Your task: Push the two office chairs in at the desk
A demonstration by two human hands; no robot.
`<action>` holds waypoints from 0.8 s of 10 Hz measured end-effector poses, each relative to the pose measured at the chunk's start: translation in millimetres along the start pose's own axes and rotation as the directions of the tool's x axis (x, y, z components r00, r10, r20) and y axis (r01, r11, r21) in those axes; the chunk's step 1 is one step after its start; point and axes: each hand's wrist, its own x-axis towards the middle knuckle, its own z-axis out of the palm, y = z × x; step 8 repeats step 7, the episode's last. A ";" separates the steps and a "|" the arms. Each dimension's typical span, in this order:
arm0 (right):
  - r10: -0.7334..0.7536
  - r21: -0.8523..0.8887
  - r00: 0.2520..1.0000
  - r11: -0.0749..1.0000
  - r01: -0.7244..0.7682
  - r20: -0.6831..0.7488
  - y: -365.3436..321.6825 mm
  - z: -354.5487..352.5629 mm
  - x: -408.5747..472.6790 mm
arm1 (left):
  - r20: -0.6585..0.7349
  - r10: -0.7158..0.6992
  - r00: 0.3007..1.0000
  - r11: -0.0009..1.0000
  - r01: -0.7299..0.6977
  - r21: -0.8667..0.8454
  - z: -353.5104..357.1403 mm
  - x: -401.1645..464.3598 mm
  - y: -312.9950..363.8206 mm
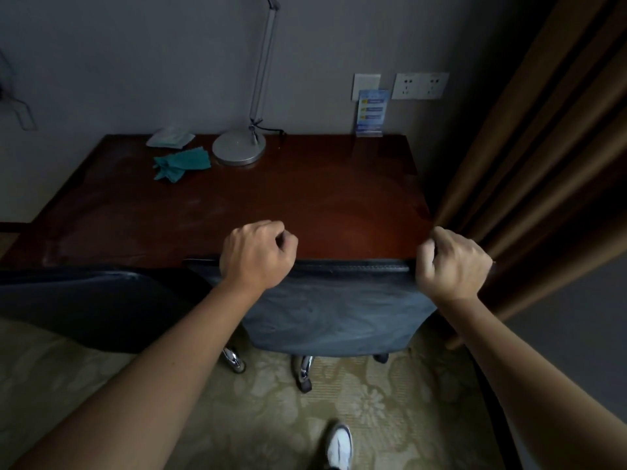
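Both hands grip the top edge of the right chair (325, 310): left hand (258, 254) curled over its left corner, right hand (453, 262) fisted on the right corner, forearms stretched forward. Its backrest sits against the desk (237, 205) front. Just left, the second chair (84, 307) also stands at the desk edge.
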 end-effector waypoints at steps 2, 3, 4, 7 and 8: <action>-0.038 0.014 0.999 0.999 0.039 -0.033 3.4 3.2 0.4 | 0.027 -0.037 0.999 0.999 0.038 -0.018 0.2 0.1 -0.6; -0.075 0.004 0.997 0.997 0.075 -0.017 4.1 0.4 -0.3 | 0.062 -0.028 0.998 1.000 0.028 0.002 -2.9 -2.3 2.2; -0.083 0.007 0.997 0.997 0.083 -0.011 5.8 0.3 -2.9 | 0.131 -0.053 0.990 0.998 0.047 0.047 -5.4 -4.6 3.4; 0.005 0.114 0.963 0.993 -0.037 0.270 -2.9 -27.4 -4.3 | 0.251 -0.184 0.950 0.982 0.169 0.080 -31.9 -5.9 19.2; 0.005 0.114 0.963 0.993 -0.037 0.270 -2.9 -27.4 -4.3 | 0.251 -0.184 0.950 0.982 0.169 0.080 -31.9 -5.9 19.2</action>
